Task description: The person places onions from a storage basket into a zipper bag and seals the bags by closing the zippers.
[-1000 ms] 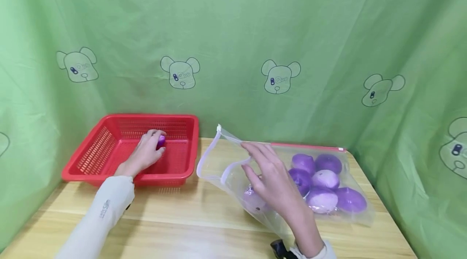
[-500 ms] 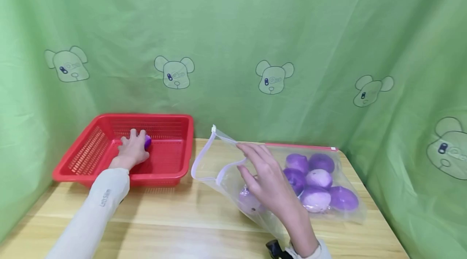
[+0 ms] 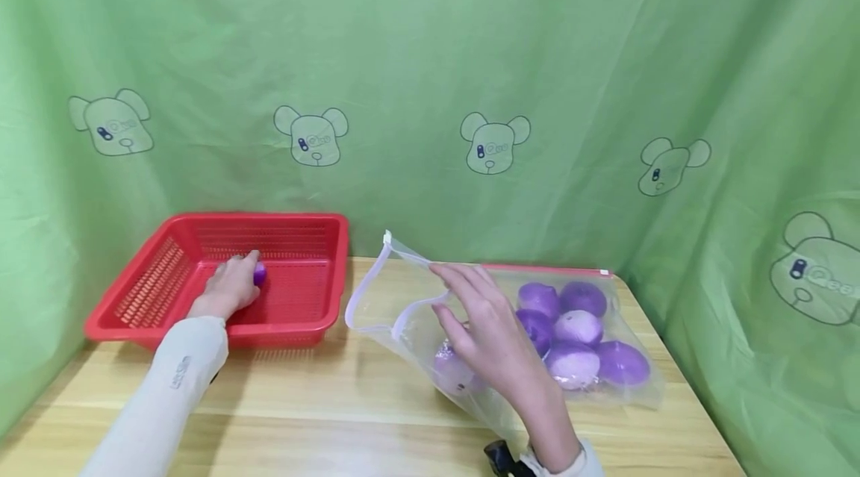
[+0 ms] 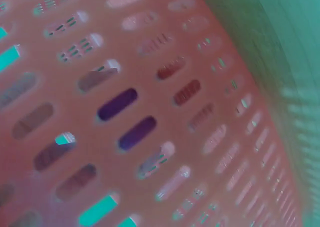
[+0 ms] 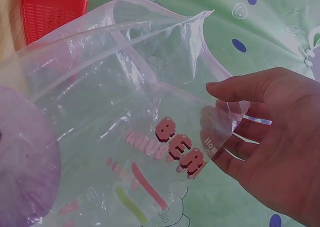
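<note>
My left hand (image 3: 228,287) reaches into a red plastic basket (image 3: 339,268) and grips a round purple onion-like vegetable (image 3: 259,274), which shows partly beyond its fingertips. In the left wrist view, the basket's slotted wall (image 4: 165,107) hides that hand; dark purple shows through two slots. My right hand (image 3: 493,335) holds the mouth of a clear zip bag (image 3: 366,305) with a lilac edge. In the right wrist view, the bag's printed film (image 5: 175,102) passes between the right thumb and fingers. One purple vegetable (image 3: 453,371) lies inside this bag, also in the right wrist view.
To the right, a clear bag with a red zip (image 3: 544,269) lies on the wooden table (image 3: 322,402), holding several purple vegetables (image 3: 576,328). The lilac-edged bag stands beside it. Green printed cloth (image 3: 403,74) hangs behind and on both sides.
My left hand has moved left inside the basket together with the purple vegetable. Its fingers spread half a second ago and are now closer together. The right hand stays at the bag's mouth.
</note>
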`<state>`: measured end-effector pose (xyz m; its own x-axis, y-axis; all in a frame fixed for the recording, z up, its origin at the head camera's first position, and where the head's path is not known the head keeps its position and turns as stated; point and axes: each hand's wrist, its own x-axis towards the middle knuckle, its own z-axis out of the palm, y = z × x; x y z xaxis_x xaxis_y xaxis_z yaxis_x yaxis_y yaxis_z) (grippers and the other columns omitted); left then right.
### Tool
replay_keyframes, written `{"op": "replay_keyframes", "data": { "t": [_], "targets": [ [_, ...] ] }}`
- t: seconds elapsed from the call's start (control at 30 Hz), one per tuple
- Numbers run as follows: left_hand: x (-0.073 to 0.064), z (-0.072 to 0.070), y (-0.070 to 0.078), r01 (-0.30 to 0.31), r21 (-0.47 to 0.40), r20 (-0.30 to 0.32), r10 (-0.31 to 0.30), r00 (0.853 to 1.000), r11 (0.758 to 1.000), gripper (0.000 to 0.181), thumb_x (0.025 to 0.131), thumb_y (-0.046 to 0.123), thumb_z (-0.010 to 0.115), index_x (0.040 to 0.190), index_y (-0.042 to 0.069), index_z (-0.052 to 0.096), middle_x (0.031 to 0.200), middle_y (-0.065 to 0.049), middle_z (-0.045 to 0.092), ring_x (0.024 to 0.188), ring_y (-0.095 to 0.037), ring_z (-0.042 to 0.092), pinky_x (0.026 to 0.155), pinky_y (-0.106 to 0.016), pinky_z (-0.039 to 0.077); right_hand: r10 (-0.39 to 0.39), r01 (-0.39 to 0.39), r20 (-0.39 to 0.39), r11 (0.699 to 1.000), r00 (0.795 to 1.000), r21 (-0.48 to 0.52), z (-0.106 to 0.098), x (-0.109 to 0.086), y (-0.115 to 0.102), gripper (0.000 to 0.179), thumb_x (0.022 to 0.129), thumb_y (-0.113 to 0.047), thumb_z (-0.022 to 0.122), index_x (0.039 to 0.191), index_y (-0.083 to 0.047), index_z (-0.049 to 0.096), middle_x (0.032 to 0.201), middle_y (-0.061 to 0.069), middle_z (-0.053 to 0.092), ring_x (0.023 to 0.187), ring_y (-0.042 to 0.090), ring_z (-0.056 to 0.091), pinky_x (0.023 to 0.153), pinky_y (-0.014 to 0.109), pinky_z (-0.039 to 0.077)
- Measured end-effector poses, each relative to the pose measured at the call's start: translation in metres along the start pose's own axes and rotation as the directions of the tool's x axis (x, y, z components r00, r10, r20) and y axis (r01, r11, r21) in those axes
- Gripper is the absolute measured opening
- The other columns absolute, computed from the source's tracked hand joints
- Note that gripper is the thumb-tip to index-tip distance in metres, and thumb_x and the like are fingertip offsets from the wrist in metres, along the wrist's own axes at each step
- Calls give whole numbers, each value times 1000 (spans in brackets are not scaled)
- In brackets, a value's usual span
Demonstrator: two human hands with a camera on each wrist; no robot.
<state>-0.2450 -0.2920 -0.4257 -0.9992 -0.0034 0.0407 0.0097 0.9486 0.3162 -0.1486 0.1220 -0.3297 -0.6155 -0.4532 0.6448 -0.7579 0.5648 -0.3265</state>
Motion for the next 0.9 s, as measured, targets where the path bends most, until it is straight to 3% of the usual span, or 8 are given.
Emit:
{"op": "replay_keyframes", "data": {
  "t": [0.23, 0.53, 0.9],
  "targets": [
    [-3, -6, 12, -89, -28, -75, 86, 993, 996, 43, 83, 8, 75, 119, 0, 54, 107, -29, 63, 94, -49, 61, 76, -64, 51, 0, 0, 8, 1000, 1000, -3, -1, 1, -2, 52, 87, -6, 74, 136, -2, 57, 134, 12, 60, 125, 25, 55, 103, 38, 48],
    [-15, -11, 49, -162, -88, -160, 146, 976, 983, 82, 83, 13, 80, 147, -2, 31, 111, -33, 63, 96, -50, 64, 79, -63, 52, 13, -13, 15, 1000, 1000, -8, -2, 0, -1, 53, 87, -7, 74, 137, -3, 56, 136, 10, 60, 127, 25, 54, 107, 39, 45],
    [-35, -13, 90, -227, -186, -327, 158, 932, 956, 60, 84, 16, 80, 131, 1, 46, 111, -24, 65, 98, -42, 65, 82, -59, 53, 3, -3, 15, 1000, 1000, -6, -3, 0, -1, 52, 87, -6, 74, 136, -3, 56, 135, 12, 60, 127, 26, 54, 109, 41, 43]
  ]
}}
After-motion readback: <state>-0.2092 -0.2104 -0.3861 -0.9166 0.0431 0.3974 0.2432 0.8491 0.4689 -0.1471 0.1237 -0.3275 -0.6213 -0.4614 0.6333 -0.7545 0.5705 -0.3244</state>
